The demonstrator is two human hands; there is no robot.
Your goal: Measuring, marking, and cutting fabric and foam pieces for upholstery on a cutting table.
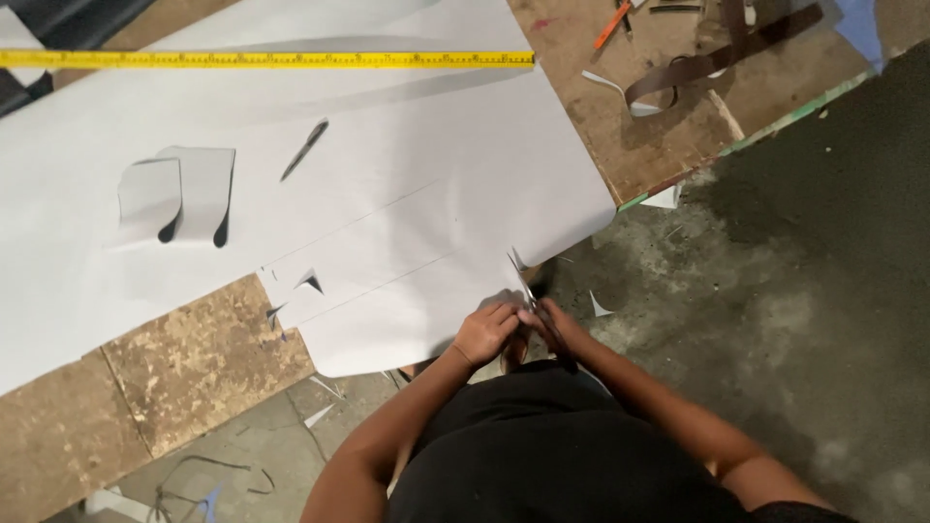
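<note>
Scissors [526, 287] bite into the large white paper sheet's [387, 194] edge; right hand [560, 324] grips them, left hand [487, 329] pinches paper. Keeping it taut should steady the cut along the pencilled line.

boxes/packs: none seen | labels: none seen | signs: none seen | screens: none seen
</note>
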